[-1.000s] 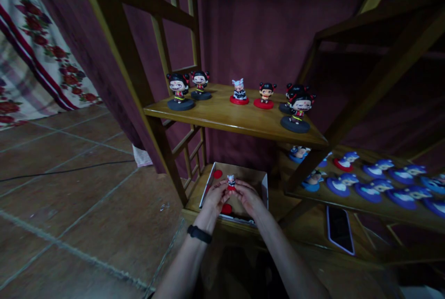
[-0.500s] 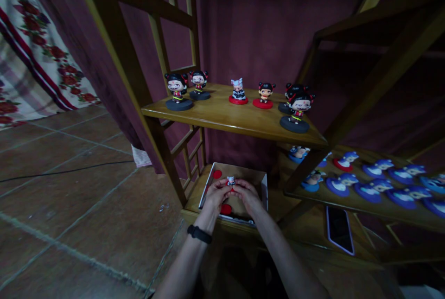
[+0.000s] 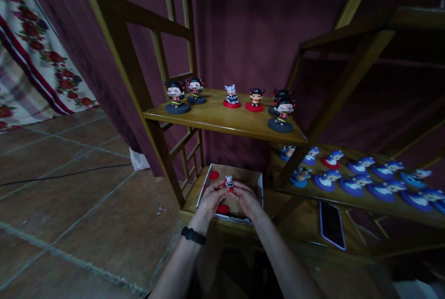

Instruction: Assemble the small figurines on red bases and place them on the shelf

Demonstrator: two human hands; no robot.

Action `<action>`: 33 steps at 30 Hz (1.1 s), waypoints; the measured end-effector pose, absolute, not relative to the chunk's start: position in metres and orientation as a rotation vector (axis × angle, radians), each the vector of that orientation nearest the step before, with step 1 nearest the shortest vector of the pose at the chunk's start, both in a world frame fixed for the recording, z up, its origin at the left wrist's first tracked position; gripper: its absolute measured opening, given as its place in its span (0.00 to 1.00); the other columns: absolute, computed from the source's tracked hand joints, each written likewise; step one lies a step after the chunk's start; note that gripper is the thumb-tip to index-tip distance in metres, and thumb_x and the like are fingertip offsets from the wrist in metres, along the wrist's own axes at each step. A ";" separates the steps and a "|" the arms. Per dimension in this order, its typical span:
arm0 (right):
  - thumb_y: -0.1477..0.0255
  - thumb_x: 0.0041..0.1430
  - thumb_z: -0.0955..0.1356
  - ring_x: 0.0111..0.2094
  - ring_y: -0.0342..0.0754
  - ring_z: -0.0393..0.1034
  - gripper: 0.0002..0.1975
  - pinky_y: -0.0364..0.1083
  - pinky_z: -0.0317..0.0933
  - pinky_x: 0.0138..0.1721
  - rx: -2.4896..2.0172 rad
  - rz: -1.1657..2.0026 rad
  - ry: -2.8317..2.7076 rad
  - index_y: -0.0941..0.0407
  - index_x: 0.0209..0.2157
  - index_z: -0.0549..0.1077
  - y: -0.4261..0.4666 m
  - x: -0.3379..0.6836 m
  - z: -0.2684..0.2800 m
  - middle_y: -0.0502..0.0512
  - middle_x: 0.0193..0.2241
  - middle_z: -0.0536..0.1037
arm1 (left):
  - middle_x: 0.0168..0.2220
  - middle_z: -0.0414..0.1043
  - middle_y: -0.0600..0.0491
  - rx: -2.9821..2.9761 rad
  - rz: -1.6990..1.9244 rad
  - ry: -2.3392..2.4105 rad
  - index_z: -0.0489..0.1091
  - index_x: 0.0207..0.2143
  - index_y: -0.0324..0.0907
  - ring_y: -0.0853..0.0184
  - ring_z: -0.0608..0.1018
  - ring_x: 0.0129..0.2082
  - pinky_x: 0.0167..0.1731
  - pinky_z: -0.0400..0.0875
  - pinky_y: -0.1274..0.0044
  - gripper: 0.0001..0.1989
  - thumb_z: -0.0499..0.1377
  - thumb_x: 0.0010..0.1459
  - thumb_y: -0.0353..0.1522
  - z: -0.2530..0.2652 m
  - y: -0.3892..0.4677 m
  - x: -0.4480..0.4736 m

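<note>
Both hands hold a small white-haired figurine (image 3: 228, 181) on a red base, upright above a shallow cardboard box (image 3: 260, 192). My left hand (image 3: 212, 197) grips the base from the left, and a dark band sits on that wrist. From the other side my right hand (image 3: 246, 198) has its fingers closed on the same base. Inside the box lie red discs, one near the back left (image 3: 214, 175) and one at the front (image 3: 222, 208). Whatever lies under my hands is hidden.
Above the box, a wooden shelf (image 3: 219, 120) carries several figurines, including a white-haired one (image 3: 232, 96) and a black-haired one (image 3: 256, 99) on red bases. On the right, a lower shelf (image 3: 313, 192) bears rows of blue figurines. Below it lies a phone (image 3: 332, 225).
The view has shifted slightly, sliding the shelves and phone left in the picture. My hands keep hold of the figurine, which now shows a little more above my fingers.
</note>
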State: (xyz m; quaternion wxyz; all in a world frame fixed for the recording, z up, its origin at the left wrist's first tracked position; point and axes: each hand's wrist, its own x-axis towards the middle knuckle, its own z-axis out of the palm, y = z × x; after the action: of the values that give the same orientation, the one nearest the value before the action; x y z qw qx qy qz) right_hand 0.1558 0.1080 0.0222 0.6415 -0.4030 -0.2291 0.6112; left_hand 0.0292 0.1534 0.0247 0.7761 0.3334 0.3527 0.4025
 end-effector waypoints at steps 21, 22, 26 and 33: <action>0.69 0.36 0.74 0.40 0.49 0.70 0.20 0.52 0.60 0.46 -0.939 1.540 -0.653 0.56 0.36 0.73 -0.030 0.139 0.030 0.56 0.38 0.76 | 0.30 0.75 0.50 0.928 0.922 0.847 0.72 0.33 0.36 0.68 0.74 0.29 0.33 0.66 0.79 0.19 0.68 0.34 0.30 0.047 0.003 -0.004; 0.68 0.35 0.74 0.39 0.49 0.71 0.20 0.52 0.61 0.45 -0.949 1.551 -0.672 0.56 0.36 0.73 -0.034 0.138 0.030 0.56 0.38 0.76 | 0.30 0.75 0.50 0.918 0.928 0.850 0.72 0.33 0.36 0.68 0.74 0.29 0.33 0.66 0.79 0.19 0.68 0.33 0.30 0.046 -0.003 -0.006; 0.68 0.35 0.74 0.37 0.48 0.71 0.21 0.51 0.62 0.42 -1.016 1.559 -0.735 0.57 0.35 0.73 -0.045 0.138 0.027 0.57 0.37 0.76 | 0.29 0.75 0.51 0.935 0.934 0.857 0.72 0.34 0.36 0.70 0.74 0.26 0.31 0.66 0.79 0.20 0.68 0.32 0.29 0.041 -0.015 -0.008; 0.68 0.37 0.73 0.36 0.46 0.71 0.18 0.49 0.62 0.41 -1.043 1.509 -0.733 0.56 0.34 0.73 -0.053 0.134 0.029 0.54 0.35 0.76 | 0.26 0.74 0.52 0.950 1.006 0.905 0.71 0.30 0.35 0.70 0.73 0.24 0.29 0.67 0.79 0.19 0.68 0.30 0.28 0.034 -0.020 0.000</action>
State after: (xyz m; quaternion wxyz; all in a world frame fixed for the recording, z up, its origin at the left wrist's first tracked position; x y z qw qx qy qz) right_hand 0.1340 -0.0526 0.0288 0.5508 -0.4406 -0.3098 0.6375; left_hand 0.0001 -0.0203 0.0344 0.6773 0.4226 0.4028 0.4477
